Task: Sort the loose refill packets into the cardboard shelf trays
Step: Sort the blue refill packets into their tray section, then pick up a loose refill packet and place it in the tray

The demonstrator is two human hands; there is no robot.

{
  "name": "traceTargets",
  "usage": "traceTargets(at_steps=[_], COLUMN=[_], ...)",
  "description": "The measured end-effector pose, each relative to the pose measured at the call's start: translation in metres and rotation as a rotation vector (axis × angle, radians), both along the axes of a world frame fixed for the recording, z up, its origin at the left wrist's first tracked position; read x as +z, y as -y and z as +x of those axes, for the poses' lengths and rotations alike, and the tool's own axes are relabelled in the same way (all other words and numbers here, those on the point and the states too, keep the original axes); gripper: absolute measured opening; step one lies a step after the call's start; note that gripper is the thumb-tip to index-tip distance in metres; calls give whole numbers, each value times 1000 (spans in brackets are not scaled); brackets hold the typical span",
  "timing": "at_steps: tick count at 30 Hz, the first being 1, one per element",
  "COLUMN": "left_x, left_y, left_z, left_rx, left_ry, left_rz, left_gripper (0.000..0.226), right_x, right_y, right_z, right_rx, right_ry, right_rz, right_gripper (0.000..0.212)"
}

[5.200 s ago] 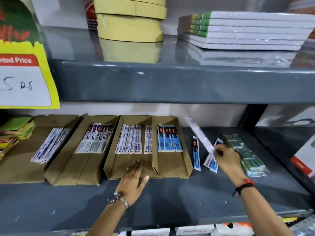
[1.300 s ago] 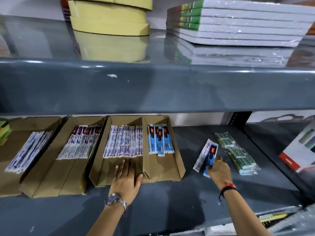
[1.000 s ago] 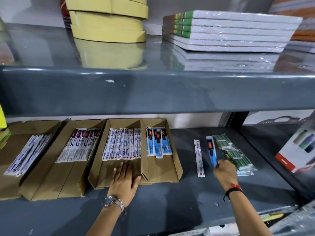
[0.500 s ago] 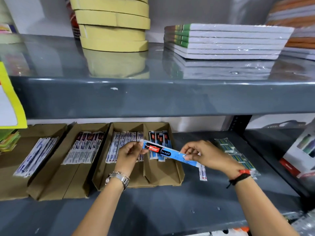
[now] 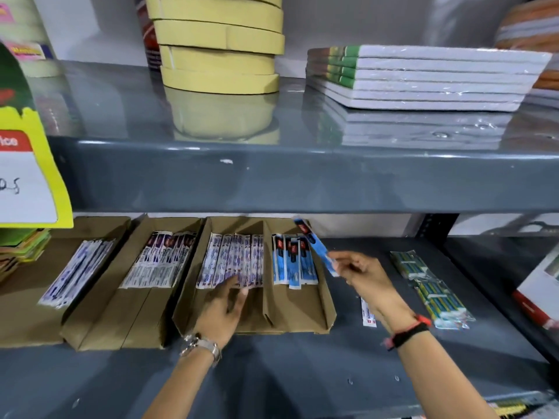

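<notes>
My right hand (image 5: pixel 361 275) pinches the lower end of a blue refill packet (image 5: pixel 314 243), which slants up over the right wall of the divided cardboard tray (image 5: pixel 325 300). That tray's right compartment holds blue packets (image 5: pixel 293 261); its left compartment holds white-and-purple packets (image 5: pixel 233 258). My left hand (image 5: pixel 223 309) lies flat in the left compartment, fingers apart, touching the lower ends of those packets. One loose white packet (image 5: pixel 368 314) lies on the grey shelf, partly hidden by my right wrist. Two more cardboard trays (image 5: pixel 99 325) (image 5: pixel 18 313) with packets stand to the left.
A bundle of green-and-blue packs (image 5: pixel 432 291) lies on the shelf at the right. A red-and-white box (image 5: pixel 541 291) stands at the far right. The upper shelf edge (image 5: pixel 302 182) overhangs the trays, carrying tape rolls (image 5: pixel 220 46) and notebooks (image 5: pixel 423 77). A yellow price sign (image 5: pixel 27 176) hangs left.
My left hand let go of the blue packet and dropped flat into the tray's left compartment. My right hand swung the packet upright over the tray's right side.
</notes>
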State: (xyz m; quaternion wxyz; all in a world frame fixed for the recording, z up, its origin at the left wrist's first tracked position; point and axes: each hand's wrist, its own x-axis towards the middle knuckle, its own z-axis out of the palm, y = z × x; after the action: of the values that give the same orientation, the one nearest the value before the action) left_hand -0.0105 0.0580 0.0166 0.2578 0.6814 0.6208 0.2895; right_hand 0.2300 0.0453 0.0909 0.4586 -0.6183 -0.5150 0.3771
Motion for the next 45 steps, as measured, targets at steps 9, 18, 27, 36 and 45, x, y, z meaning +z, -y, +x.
traceTargets(at_steps=[9, 18, 27, 36, 45], left_x=[-56, -60, -62, -47, 40], left_y=[-1, -3, -4, -3, -6], left_z=[-6, -1, -4, -4, 21], left_rx=[-105, -148, -113, -159, 26], left_ry=[-558, -657, -648, -523, 751], left_rz=[120, 67, 108, 44, -26], left_gripper=[78, 79, 80, 119, 57], right_x=[-30, -29, -82, -39, 20], right_y=[-59, -43, -5, 1, 7], right_z=[-36, 0, 41, 54, 6], right_rx=[-179, -320, -424, -359, 298], right_ry=[173, 443, 664, 462, 382], right_rz=[-180, -194, -502, -175, -45], right_gripper=[19, 22, 28, 17, 34])
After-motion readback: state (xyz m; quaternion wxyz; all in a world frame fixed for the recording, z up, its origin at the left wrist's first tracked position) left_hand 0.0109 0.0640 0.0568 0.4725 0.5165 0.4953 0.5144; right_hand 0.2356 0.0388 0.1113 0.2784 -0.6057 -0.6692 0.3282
